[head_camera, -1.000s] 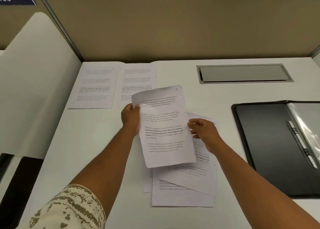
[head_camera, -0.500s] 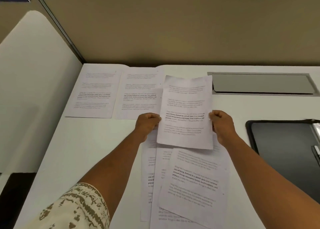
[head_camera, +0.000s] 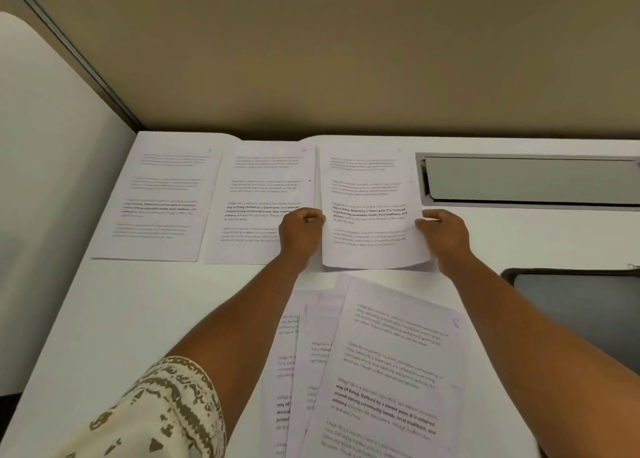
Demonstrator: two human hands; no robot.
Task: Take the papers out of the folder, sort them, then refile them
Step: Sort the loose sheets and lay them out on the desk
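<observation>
I hold one printed sheet (head_camera: 369, 208) by its two side edges, my left hand (head_camera: 300, 230) on the left edge and my right hand (head_camera: 441, 232) on the right. It lies near the desk's back edge, to the right of two sheets laid side by side, the far-left sheet (head_camera: 162, 198) and the second sheet (head_camera: 259, 198). A loose fanned pile of printed papers (head_camera: 381, 371) lies in front of me between my forearms. The open black folder (head_camera: 581, 308) shows only partly at the right edge.
A grey metal cable hatch (head_camera: 530, 180) is set into the white desk (head_camera: 138, 319) at the back right. A beige partition rises behind the desk, and a white curved panel (head_camera: 41, 180) stands along the left side.
Both hands have carried the sheet up from over the pile toward the desk's back edge, straightening it beside the second sheet. The view has shifted forward, so the folder is mostly out of frame.
</observation>
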